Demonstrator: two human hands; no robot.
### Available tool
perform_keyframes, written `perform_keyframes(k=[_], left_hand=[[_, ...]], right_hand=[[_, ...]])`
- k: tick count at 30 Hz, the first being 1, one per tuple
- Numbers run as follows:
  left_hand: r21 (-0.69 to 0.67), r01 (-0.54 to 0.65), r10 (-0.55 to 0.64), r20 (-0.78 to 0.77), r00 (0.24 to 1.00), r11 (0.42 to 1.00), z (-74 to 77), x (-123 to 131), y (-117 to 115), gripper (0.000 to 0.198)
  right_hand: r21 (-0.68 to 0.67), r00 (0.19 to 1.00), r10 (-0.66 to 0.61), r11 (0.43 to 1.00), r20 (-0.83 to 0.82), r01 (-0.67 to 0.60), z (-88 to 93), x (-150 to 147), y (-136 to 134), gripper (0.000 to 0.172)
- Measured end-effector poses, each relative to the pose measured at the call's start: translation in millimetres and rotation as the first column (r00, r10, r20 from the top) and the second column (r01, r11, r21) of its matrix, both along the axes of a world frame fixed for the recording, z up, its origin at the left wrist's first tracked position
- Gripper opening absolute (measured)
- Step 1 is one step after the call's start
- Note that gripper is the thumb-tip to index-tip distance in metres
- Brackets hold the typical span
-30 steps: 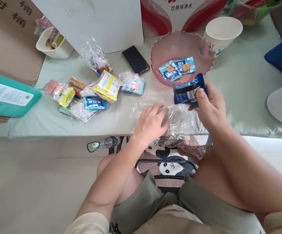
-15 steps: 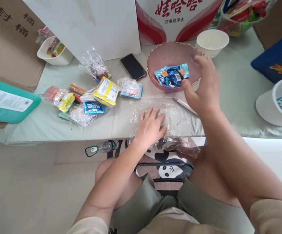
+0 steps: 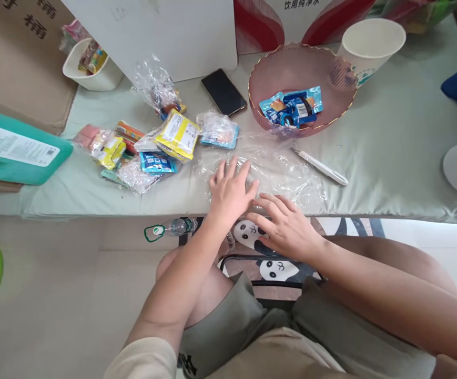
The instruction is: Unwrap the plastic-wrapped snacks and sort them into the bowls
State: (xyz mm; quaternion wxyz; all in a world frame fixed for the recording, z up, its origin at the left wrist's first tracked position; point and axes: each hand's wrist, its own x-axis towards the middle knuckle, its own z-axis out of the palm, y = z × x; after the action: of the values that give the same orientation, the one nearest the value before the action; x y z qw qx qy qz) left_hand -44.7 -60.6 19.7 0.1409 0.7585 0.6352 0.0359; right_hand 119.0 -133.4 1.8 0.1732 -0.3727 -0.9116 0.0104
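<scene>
A clear plastic bag (image 3: pixel 291 173) lies flattened and crinkled along the front of the cloth-covered table. My left hand (image 3: pixel 230 190) rests on the bag's left part, fingers spread. At the table's front edge my right hand (image 3: pixel 285 223) is stretched out with its fingers apart, close by my left hand and over the bag's near edge. Behind the bag stands a pink scalloped bowl (image 3: pixel 338 108) holding several blue snack packets (image 3: pixel 293 108). A white pen-like utility knife (image 3: pixel 321 167) lies right of the bag.
Several wrapped snacks (image 3: pixel 176 136) are heaped on the left, near a black phone (image 3: pixel 224 92). A paper cup (image 3: pixel 372 45) stands behind the bowl's right side. A teal jug (image 3: pixel 19 152) is at far left, and boxes (image 3: pixel 165 37) line the back.
My right hand has come down from beside the bowl to the table's front edge, near my left hand. The bag's part that hung over the edge now lies on the table. The view has shifted.
</scene>
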Motion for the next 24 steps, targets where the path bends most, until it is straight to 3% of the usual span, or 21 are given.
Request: perform_keyframes(k=[3,5,8,11,15,19,21,24], left_hand=[[0.012,-0.053,0.052,0.078,0.996,0.999,4.1,-7,3,0.051],[0.037,-0.083,0.076,0.166,0.983,0.996,7.1,-16,7,0.047],[0.11,-0.021,-0.021,0.365,0.931,0.994,6.0,-37,18,0.038],[0.114,0.115,-0.156,0.488,0.859,0.987,-2.9,-59,26,0.042],[0.051,0.241,-0.243,0.348,0.905,0.969,-12.3,-66,26,0.06],[0.059,0.29,-0.295,0.205,0.933,0.955,-7.7,-58,20,0.062],[0.058,0.348,-0.352,0.224,0.909,0.936,-3.6,-57,19,0.058],[0.046,0.413,-0.404,0.324,0.855,0.91,-0.4,-62,18,0.032]], right_hand=[[0.091,1.0,-0.014,0.996,0.004,0.014,-9.7,5,7,0.024],[0.086,0.996,0.045,0.996,-0.075,-0.039,-8.1,13,11,0.014],[-0.021,0.953,0.162,0.985,-0.256,-0.173,4.4,35,17,0.012],[-0.14,0.9,0.145,0.966,-0.412,-0.22,17.3,70,24,0.015],[-0.16,0.831,0.01,0.98,-0.556,-0.119,20.2,113,28,0.008],[-0.22,0.815,-0.075,0.973,-0.575,-0.066,19.0,129,25,0.01],[-0.277,0.788,-0.12,0.959,-0.604,-0.066,21.9,127,22,0.012],[-0.365,0.7,-0.237,0.93,-0.674,-0.037,29.0,119,20,0.022]])
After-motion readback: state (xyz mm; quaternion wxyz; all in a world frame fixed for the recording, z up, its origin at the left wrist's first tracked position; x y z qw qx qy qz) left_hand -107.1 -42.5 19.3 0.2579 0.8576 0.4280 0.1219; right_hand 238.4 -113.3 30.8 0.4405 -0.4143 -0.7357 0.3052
